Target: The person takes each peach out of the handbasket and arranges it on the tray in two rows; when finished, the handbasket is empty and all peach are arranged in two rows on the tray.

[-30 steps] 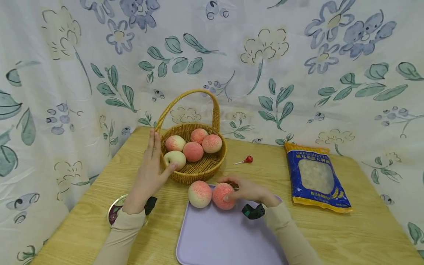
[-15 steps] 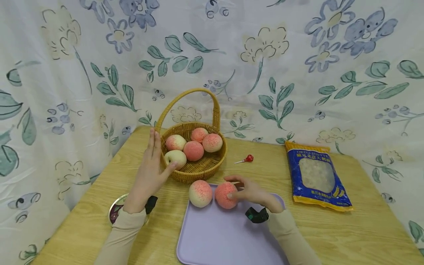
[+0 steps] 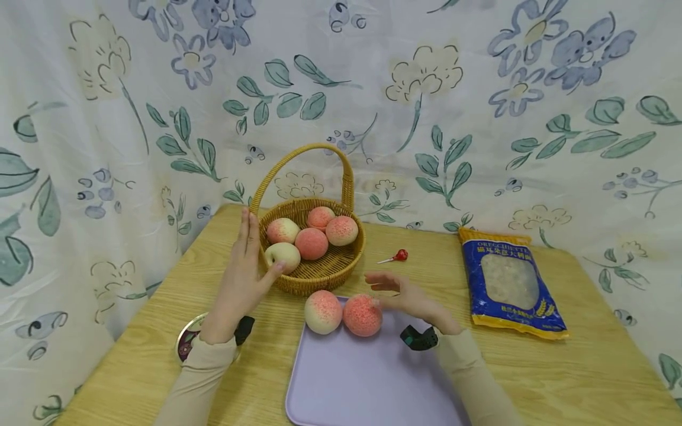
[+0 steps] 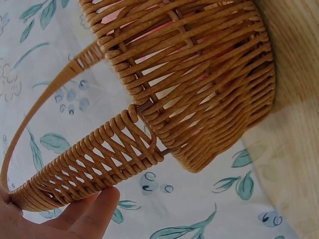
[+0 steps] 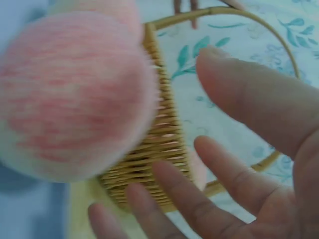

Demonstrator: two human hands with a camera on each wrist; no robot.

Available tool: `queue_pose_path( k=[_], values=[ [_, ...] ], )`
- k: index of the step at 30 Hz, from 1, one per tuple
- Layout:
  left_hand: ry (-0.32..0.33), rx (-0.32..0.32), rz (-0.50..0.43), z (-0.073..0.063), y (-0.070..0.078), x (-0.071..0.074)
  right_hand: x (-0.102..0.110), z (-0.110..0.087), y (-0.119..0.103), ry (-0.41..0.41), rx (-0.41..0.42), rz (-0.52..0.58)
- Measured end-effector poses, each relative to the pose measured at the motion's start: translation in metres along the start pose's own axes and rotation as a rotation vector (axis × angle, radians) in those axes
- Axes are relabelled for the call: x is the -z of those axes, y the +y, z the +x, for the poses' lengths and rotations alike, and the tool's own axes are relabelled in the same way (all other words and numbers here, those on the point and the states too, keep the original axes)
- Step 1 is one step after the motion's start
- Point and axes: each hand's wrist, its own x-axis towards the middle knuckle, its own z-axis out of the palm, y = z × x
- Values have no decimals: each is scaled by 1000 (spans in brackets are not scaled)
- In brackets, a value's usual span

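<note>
A wicker basket (image 3: pixel 319 283) with a tall handle holds several peaches (image 3: pixel 311 244) in pink and cream. My left hand (image 3: pixel 240 284) rests along the basket's left side, fingers extended by the foot of the handle (image 4: pixel 89 159). Two more peaches sit side by side at the far edge of a lilac tray (image 3: pixel 367 378): a cream-and-pink peach (image 3: pixel 322 312) and a pinker peach (image 3: pixel 362 315). Beside the pinker one is my right hand (image 3: pixel 407 299), its fingers spread and nothing held. In the right wrist view the pinker peach (image 5: pixel 75 94) stands apart from the fingers.
A red lollipop (image 3: pixel 399 255) lies right of the basket. A blue and yellow pasta bag (image 3: pixel 511 284) lies at the right of the wooden table (image 3: pixel 575 378). A round tin (image 3: pixel 186 337) is partly hidden under my left forearm. A floral curtain (image 3: pixel 383 118) hangs behind.
My right hand has let go of the pinker peach and drawn a little to the right, its fingers opening. The left hand and the basket have stayed in place.
</note>
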Motion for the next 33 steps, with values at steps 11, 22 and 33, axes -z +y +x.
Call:
queue_pose_path(
  k=[11,22,33],
  values=[
    [-5,18,-5,-2,-3,1,23,59,-38,111,54,69],
    [-14,13,-9,-5,-1,-3,26,118,-51,218,-24,146],
    [11,-15,1,-1,0,-1,21,154,-50,193,-141,-109]
  ],
)
